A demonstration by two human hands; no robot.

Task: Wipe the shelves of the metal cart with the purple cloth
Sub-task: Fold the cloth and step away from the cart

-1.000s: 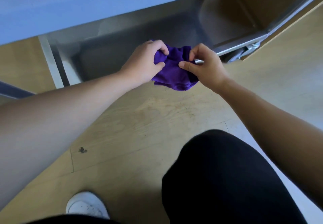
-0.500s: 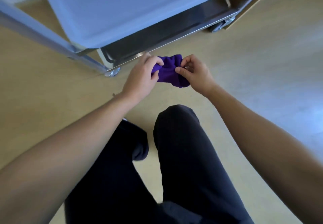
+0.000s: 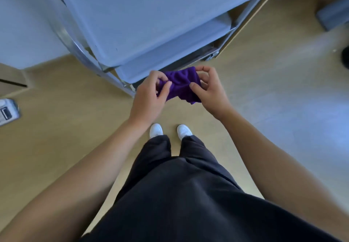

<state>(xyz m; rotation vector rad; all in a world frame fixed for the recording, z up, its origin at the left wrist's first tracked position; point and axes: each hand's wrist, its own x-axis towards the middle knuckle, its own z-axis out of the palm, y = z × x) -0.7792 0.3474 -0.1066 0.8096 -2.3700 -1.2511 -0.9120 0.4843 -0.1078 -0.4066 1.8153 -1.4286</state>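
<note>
Indoor room: wood floor, metal cart

The silver metal cart is cut off by the upper edge, its lower shelves largely hidden beneath the top one. The crumpled purple cloth is partly covered by the left hand and right hand. A grey boxy object is cropped at left

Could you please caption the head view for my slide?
By the cart, the left hand and right hand pinch the cloth.
</note>
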